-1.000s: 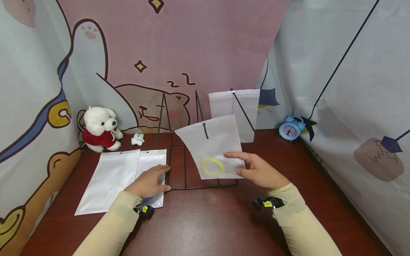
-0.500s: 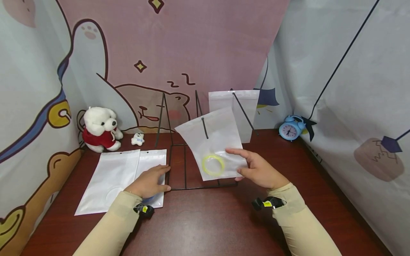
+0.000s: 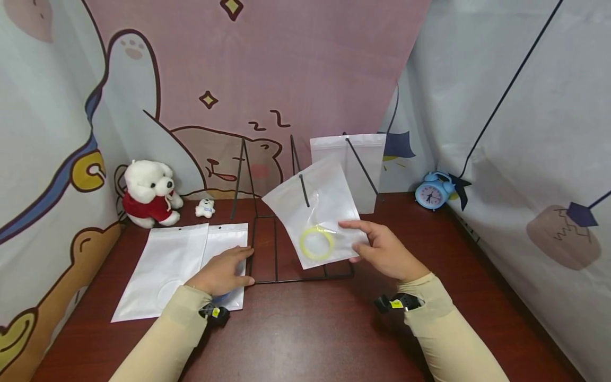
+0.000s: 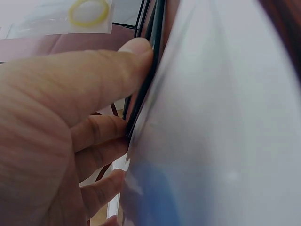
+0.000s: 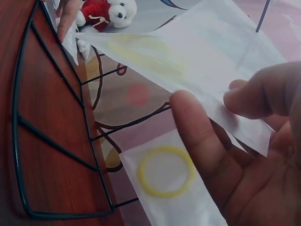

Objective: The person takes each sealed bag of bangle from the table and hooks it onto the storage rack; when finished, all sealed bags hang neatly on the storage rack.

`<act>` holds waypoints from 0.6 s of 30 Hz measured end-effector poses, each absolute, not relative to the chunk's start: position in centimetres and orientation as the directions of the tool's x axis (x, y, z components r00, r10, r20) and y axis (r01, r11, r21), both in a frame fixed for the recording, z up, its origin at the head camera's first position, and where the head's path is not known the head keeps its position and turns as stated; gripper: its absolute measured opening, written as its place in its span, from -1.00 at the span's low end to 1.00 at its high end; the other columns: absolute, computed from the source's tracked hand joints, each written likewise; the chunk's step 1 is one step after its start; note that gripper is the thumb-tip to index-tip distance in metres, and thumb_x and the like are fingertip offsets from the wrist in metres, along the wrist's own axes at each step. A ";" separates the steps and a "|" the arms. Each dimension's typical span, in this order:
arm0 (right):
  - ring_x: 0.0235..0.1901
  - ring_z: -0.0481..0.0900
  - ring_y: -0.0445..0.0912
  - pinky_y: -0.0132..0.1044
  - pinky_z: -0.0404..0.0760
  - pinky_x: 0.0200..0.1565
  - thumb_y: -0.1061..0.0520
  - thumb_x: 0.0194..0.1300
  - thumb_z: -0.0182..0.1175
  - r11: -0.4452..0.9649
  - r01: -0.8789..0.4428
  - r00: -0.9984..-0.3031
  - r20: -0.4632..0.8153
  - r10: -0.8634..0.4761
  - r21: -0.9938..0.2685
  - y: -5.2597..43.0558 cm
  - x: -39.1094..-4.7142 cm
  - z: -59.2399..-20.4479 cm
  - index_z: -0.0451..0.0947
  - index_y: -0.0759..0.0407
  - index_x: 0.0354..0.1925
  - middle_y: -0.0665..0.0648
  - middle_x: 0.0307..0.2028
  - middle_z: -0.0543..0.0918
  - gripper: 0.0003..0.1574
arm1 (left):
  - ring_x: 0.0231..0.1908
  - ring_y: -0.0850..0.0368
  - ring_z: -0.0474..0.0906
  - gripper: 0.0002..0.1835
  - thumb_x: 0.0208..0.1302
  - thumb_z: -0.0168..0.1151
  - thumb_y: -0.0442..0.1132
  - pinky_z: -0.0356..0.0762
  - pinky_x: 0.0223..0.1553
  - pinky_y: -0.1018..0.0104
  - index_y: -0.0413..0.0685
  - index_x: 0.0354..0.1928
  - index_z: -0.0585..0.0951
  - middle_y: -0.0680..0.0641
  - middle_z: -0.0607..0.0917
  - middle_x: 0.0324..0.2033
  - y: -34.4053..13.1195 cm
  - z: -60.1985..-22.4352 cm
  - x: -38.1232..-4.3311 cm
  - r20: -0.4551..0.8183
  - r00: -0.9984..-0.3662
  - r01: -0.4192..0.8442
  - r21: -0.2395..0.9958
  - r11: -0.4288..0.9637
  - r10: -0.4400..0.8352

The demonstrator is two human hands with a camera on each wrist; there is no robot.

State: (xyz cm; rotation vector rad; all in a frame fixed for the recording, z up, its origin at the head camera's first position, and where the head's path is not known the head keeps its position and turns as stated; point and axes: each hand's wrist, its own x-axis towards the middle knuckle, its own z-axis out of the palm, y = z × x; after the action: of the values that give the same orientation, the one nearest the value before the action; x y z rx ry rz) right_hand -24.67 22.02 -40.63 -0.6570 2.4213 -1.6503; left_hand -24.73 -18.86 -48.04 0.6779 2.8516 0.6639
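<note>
A dark red table [image 3: 305, 334] carries a black wire rack [image 3: 276, 254] beyond its middle, toward the back edge. Two white flat bags [image 3: 164, 260] overlap near the table's left edge, just beside the rack. Another white bag [image 3: 324, 209] hangs tilted on the rack's middle prong, and a far bag [image 3: 360, 183] hangs on the right one. A dog [image 3: 149, 193] in red sits at the table's back left corner. The right hand [image 3: 389, 252] pinches the tilted bag's lower right corner — index finger stretched out. The left hand [image 3: 223, 273] lies over a flat bag, thumb and fingertips resting on the rack's left bar — fingers nearly straight. A blue clock [image 3: 431, 193] stands near the back right corner. A yellow ring [image 3: 302, 244] shows low in the tilted bag; a small white toy [image 3: 205, 208] sits beside the dog.
</note>
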 end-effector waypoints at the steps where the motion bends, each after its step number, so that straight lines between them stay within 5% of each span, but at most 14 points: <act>1: -0.15 0.74 0.10 -0.16 0.83 -0.18 0.46 0.44 0.11 0.303 -0.284 -0.899 0.143 -0.415 -0.910 22.0 -24.7 -40.7 0.54 0.12 0.41 0.37 0.30 0.53 -0.35 | 0.51 -0.36 0.29 -0.14 0.30 0.47 -0.02 0.28 0.46 -0.32 -0.31 0.52 0.39 -0.32 0.40 0.51 -18.9 -48.0 -24.7 -0.030 -0.890 0.395 0.448 0.802 0.455; 18: -0.27 0.76 0.00 -0.27 0.82 -0.22 0.45 0.47 0.13 0.266 -0.343 -0.923 0.271 -0.273 -0.901 22.1 -25.1 -41.0 0.57 0.30 0.34 0.41 0.20 0.59 -0.48 | 0.51 -0.35 0.29 -0.13 0.31 0.47 0.00 0.28 0.47 -0.32 -0.29 0.52 0.39 -0.31 0.40 0.51 -18.8 -48.1 -24.7 -0.040 -0.893 0.386 0.445 0.808 0.449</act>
State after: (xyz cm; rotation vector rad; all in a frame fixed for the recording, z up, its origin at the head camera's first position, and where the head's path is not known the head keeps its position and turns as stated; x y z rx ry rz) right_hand -25.11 22.07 -41.03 -0.6211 2.5479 -1.8393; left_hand -24.71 -18.81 -48.08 0.6615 2.8496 0.6560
